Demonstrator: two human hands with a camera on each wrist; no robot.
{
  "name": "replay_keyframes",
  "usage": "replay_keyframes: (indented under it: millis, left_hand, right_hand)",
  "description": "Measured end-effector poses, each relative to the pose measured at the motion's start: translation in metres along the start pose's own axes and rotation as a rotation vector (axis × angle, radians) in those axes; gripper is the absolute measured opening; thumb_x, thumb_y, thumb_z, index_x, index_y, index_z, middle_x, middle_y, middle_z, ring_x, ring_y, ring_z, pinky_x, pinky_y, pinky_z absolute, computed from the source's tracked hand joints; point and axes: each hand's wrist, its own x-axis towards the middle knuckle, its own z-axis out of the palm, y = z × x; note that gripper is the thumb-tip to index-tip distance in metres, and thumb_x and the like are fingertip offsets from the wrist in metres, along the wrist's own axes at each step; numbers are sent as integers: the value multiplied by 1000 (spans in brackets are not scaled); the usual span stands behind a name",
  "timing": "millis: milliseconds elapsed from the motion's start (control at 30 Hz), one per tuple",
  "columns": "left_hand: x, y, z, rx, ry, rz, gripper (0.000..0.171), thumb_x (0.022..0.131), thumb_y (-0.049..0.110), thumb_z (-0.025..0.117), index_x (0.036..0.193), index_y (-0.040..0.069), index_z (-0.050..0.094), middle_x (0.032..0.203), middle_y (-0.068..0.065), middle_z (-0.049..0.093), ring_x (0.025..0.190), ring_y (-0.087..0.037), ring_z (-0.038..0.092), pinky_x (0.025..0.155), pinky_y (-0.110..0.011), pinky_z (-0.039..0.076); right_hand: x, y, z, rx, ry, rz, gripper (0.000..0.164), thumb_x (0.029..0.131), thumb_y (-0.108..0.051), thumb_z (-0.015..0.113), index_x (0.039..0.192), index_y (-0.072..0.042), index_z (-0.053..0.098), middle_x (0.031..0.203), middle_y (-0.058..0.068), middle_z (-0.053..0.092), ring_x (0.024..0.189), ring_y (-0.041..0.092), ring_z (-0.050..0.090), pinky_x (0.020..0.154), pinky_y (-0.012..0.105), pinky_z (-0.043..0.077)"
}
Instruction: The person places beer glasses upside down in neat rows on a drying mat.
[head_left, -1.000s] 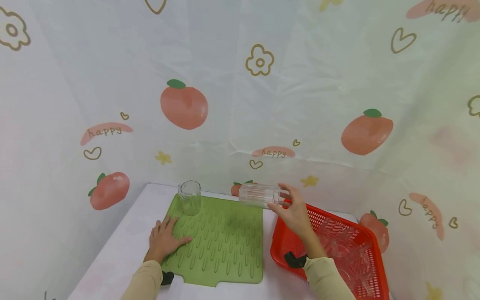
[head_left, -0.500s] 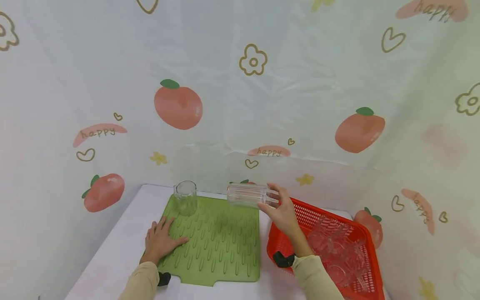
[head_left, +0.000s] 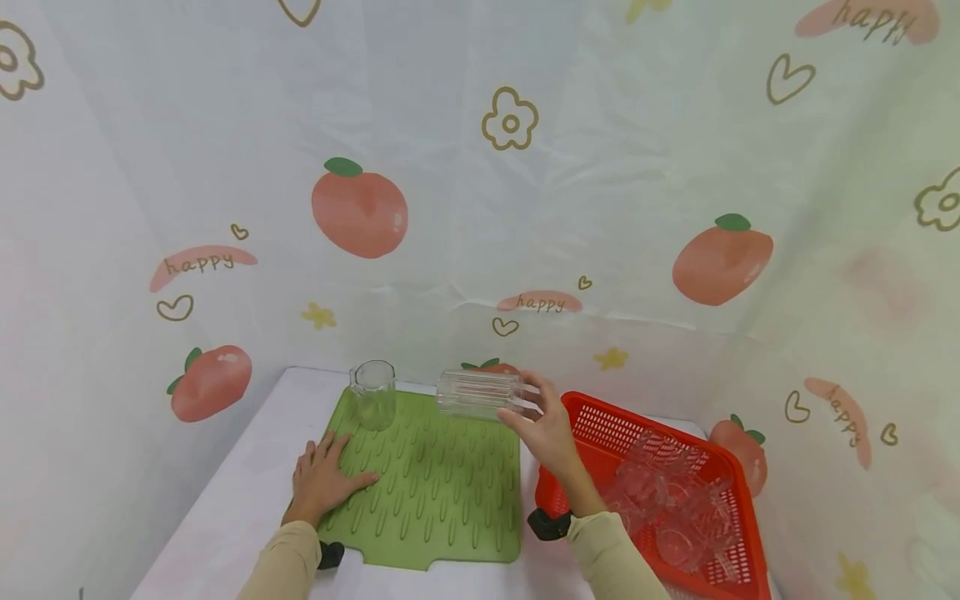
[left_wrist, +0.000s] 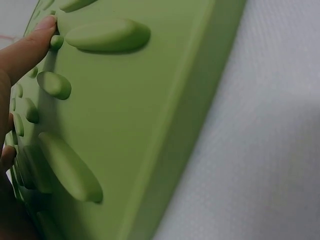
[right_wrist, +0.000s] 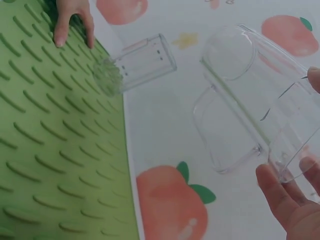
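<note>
Mug in right hand, gap to second mug, left hand spread at edge of mat

Green mat, basket on table

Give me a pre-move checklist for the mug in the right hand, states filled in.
1. Right hand gripping held mug: ok, fingers around one end.
2. Held mug upright: not ok, lying sideways in the air.
3. Left hand on green mat: ok, at its left edge.
4. Standing mug apart from held mug: ok, at the mat's far left corner.
5. Held mug out of red basket: ok.
6. Which end of held mug is the mouth: cannot tell.
</note>
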Motion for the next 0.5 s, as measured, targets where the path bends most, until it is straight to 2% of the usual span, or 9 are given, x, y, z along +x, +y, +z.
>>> replay_keyframes:
  millis: [167, 333, 500]
  left_hand:
    - [0, 2, 0, -2, 3, -1, 114, 77, 72, 72, 160, 7, 29, 168, -28, 12, 151, -61, 2, 120, -77, 7]
    - [-1, 5, -3, -9, 19, 8, 112, 77, 70, 74, 159, 5, 31, 167, -30, 14, 151, -62, 3, 119, -77, 7]
    - [-3, 5, -7, -14, 8, 18, 112, 78, 70, 73, 159, 5, 31, 167, -30, 14, 150, -63, 3, 119, -78, 7]
  right_hand:
    - [-3, 1, 8, 3, -8, 1, 68, 87, -9, 81, 147, -17, 49, 146, 8, 50, 132, 38, 57, 102, 42, 57]
    - [-5, 8, 17, 11, -29, -24, 68, 88, -9, 80, 148, -22, 49, 148, 12, 50, 131, 34, 58, 102, 41, 57]
    - [-5, 12, 28, 35, -22, -24, 66, 88, -8, 80, 145, -25, 51, 147, 10, 50, 129, 34, 59, 101, 41, 57]
